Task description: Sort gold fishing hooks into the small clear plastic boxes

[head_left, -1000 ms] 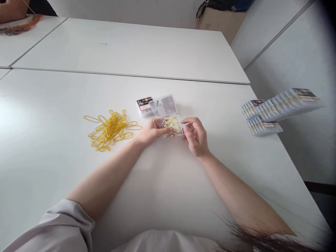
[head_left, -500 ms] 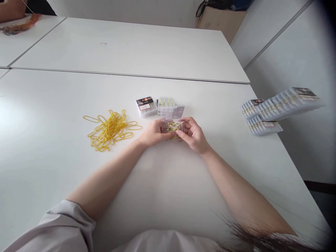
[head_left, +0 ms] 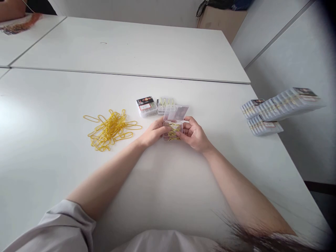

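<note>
Clear plastic makes up the small open box that sits between the person's two hands, gripped from both sides. The left hand has its fingers closed around the box's left end, the thumb reaching over the near part of the interior. The right hand grips the opposite end, its fingers curled behind and its thumb laid over the front corner. Between the two thumbs, yellow strands lie across the inside of the box; finer detail is too small to tell. The raised lid leans up just beyond the fingertips.

Past the left fingers, a box with a black label stands on the white worktop, and just beside it, behind the lid, is another clear box showing yellow strands. Farther to the left of the left fingers lies a loose, tangled heap of yellow bands. Well to the right of the right fingers, rows of similar boxes stand packed side by side near the worktop's edge. Far beyond the left fingers, another person's arm shows behind an orange-red bundle.
</note>
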### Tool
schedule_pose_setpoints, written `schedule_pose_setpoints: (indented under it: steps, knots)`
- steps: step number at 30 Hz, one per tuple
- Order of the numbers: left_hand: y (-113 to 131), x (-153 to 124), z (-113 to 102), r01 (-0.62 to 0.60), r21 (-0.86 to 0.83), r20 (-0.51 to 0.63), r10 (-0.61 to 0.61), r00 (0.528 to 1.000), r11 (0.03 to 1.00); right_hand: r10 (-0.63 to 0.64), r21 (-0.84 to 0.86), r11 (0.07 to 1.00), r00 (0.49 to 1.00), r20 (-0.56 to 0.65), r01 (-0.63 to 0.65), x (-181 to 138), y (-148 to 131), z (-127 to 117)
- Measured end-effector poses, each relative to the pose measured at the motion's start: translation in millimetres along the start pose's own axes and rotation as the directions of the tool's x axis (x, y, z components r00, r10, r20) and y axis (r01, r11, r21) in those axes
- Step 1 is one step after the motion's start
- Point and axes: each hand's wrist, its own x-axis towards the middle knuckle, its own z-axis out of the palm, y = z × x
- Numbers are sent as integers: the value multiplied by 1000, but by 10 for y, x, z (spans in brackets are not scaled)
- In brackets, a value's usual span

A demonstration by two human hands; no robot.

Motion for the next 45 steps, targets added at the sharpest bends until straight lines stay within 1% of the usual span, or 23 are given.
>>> schedule_pose_setpoints:
  steps: [2, 4, 10, 19, 22, 25, 29, 34, 38, 40, 43, 45]
  knots:
    - [-7, 3, 1, 31, -106, -16, -33, 999, 994, 21, 17, 1000, 1000, -5, -21, 0, 5, -1]
    - [-17, 12, -3, 57, -142, -15, -59, 998, 988, 37, 33, 999, 999, 0, -37, -2, 11, -1]
    - [-47, 35, -22, 89, -138, -1, -90, 996, 986, 30, 46, 998, 999, 36, -32, -9, 18, 7]
    - [-16, 8, 3, 58, -118, 16, -57, 998, 991, -18, -10, 1000, 998, 52, 19, -9, 15, 27]
    - [-13, 3, 5, 16, -52, 56, -13, 998, 999, -30, -6, 1000, 998, 56, 31, -7, 18, 32]
    - [-31, 11, -8, -35, 82, 105, 27, 994, 996, -50, -15, 999, 998, 46, 51, -9, 37, 30]
    - [-65, 25, -40, -84, 197, 89, 67, 994, 977, -54, -28, 998, 998, 30, 54, -16, 58, 22]
    - [-67, 29, -56, -75, 199, 100, 55, 993, 977, -33, -26, 999, 999, 3, 33, -18, 40, 32]
    - [-48, 24, -21, -54, 201, 51, 44, 998, 978, -54, -41, 998, 998, -13, 53, -20, 24, 37]
    - [-35, 20, 3, -49, 200, 28, 44, 999, 979, -60, -40, 997, 998, 0, 60, -27, 15, 31]
    - [-6, 14, 25, -31, 209, 57, 20, 998, 977, -62, -14, 998, 998, 34, 62, -37, -4, 14]
    - [14, 13, 29, -14, 250, 70, -4, 998, 968, -58, 5, 998, 998, 37, 58, -39, -13, 5]
